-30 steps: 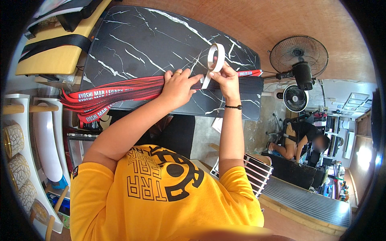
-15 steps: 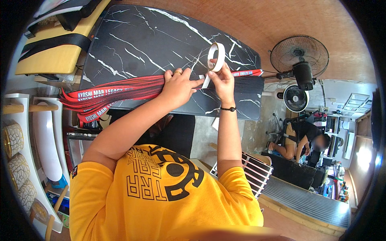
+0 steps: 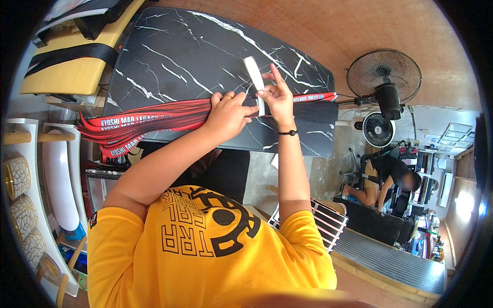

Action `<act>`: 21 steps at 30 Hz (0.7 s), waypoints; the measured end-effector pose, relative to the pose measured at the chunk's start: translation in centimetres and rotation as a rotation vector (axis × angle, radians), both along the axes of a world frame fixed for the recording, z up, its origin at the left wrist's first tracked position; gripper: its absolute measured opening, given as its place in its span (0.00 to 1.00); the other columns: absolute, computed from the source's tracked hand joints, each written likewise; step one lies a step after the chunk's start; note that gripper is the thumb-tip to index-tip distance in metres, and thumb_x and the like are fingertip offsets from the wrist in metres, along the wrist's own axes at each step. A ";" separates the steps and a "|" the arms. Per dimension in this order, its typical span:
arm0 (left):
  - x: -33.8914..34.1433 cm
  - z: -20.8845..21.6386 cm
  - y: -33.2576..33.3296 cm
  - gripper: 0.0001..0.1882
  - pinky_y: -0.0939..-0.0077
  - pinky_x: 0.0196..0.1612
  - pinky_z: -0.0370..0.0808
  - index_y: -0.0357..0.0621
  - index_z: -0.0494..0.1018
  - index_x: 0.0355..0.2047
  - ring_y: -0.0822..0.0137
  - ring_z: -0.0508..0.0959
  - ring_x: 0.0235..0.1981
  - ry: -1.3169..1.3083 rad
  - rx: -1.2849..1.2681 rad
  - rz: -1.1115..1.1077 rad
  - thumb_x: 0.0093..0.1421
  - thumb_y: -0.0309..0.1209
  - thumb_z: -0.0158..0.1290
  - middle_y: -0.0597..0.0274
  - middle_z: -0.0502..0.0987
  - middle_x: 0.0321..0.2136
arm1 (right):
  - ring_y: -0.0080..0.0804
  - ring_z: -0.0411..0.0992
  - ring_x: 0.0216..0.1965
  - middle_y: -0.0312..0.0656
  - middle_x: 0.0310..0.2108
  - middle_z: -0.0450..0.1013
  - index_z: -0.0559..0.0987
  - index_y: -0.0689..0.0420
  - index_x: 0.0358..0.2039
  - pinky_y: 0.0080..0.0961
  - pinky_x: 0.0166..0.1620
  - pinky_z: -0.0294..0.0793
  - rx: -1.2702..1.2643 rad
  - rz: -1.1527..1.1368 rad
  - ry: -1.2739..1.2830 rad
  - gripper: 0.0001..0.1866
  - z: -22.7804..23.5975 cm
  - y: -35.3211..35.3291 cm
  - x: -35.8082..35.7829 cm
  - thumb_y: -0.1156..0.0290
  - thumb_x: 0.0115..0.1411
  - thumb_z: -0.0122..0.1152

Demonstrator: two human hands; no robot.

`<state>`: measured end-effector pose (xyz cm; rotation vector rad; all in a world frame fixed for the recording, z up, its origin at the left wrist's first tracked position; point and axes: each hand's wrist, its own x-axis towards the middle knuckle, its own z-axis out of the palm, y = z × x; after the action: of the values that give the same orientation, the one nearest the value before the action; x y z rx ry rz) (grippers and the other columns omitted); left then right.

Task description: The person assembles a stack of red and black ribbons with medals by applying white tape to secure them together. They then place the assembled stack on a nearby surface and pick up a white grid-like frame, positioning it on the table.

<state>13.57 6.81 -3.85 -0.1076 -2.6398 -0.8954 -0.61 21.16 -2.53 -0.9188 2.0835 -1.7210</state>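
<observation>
A long bundle of red and black printed straps (image 3: 154, 122) lies across the black marbled table (image 3: 169, 56), its ends fanned out at the left. My left hand (image 3: 227, 114) grips the bundle near its middle, index finger stretched toward a white tape strip (image 3: 261, 107) lying across the straps. My right hand (image 3: 279, 101) pinches a roll of white tape (image 3: 253, 73) between thumb and fingers, with other fingers raised. The strip runs from the roll down to the bundle. My hands hide part of the straps beneath.
A yellow padded bench (image 3: 61, 72) adjoins the table's left end. White shelving (image 3: 31, 138) stands at the left. Beyond the table's right end are a black pedestal fan (image 3: 385, 77) and a smaller fan (image 3: 379, 127). Farther right, another person (image 3: 385, 177) is bent over.
The tape roll has tilted leftward and dropped a little, now seen nearly edge-on. My right hand has turned, its fingers lifting. My left hand keeps its place on the straps.
</observation>
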 end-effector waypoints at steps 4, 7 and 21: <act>0.0 0.2 0.0 0.18 0.58 0.46 0.59 0.63 0.82 0.44 0.59 0.74 0.44 0.015 0.018 0.006 0.51 0.37 0.65 0.64 0.72 0.37 | 0.23 0.76 0.35 0.47 0.53 0.69 0.56 0.53 0.71 0.19 0.38 0.80 -0.038 0.001 -0.085 0.48 0.4 -0.5 0.0 0.95 0.52 0.60; 0.0 0.3 0.1 0.19 0.58 0.46 0.59 0.60 0.79 0.44 0.60 0.74 0.44 0.013 0.039 0.012 0.49 0.36 0.66 0.65 0.73 0.37 | 0.23 0.77 0.34 0.46 0.50 0.70 0.53 0.50 0.72 0.17 0.37 0.80 -0.005 -0.059 -0.103 0.51 0.7 -0.9 0.1 0.95 0.51 0.60; -0.1 0.4 0.2 0.28 0.55 0.47 0.59 0.56 0.72 0.52 0.58 0.73 0.47 -0.020 0.040 0.016 0.50 0.35 0.66 0.63 0.72 0.40 | 0.19 0.75 0.30 0.40 0.41 0.69 0.65 0.52 0.64 0.15 0.33 0.76 0.405 -0.154 0.047 0.46 1.3 -1.5 -0.5 0.89 0.43 0.71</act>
<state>13.50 6.97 -3.46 -0.0683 -2.6355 -0.9485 -1.10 19.68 -1.27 -0.6949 2.4624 -1.2731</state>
